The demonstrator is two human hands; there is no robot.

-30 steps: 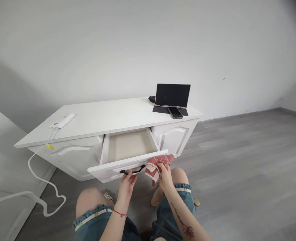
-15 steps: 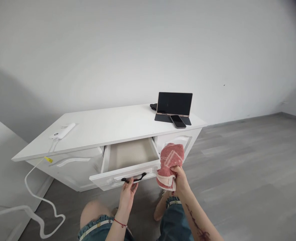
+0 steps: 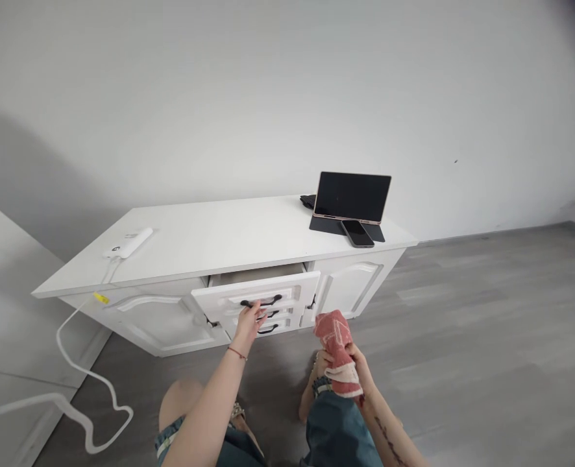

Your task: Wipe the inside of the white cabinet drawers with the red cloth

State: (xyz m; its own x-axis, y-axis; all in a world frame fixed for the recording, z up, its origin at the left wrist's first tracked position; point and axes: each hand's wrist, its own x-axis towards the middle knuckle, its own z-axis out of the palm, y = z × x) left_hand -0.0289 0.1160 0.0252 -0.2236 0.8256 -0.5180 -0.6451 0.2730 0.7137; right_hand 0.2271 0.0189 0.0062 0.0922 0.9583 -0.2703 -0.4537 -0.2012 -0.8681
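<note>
My right hand (image 3: 359, 368) grips a folded red-and-white towel (image 3: 335, 340), held low in front of the cabinet's right side. My left hand (image 3: 248, 323) is at the black drawer handle (image 3: 274, 299), its thumb and fingers closed on it. That handle belongs to the top drawer (image 3: 258, 290) of a white cabinet, which stands a little way out; only a strip of its inside shows. Below it are more drawers with black handles (image 3: 268, 329), partly hidden by my left hand.
On the cabinet top (image 3: 219, 233) stand a propped tablet (image 3: 352, 197) and a phone (image 3: 357, 233), with a black item (image 3: 307, 201) behind. A white device (image 3: 129, 244) lies at left, its white cable (image 3: 80, 370) hanging down with a yellow tag (image 3: 101, 298). Grey floor (image 3: 487, 337) extends right.
The top drawer has slid inward, with my left hand moving along at its handle. My right hand has lowered the towel, bringing it nearer my body. The view has shifted slightly.
</note>
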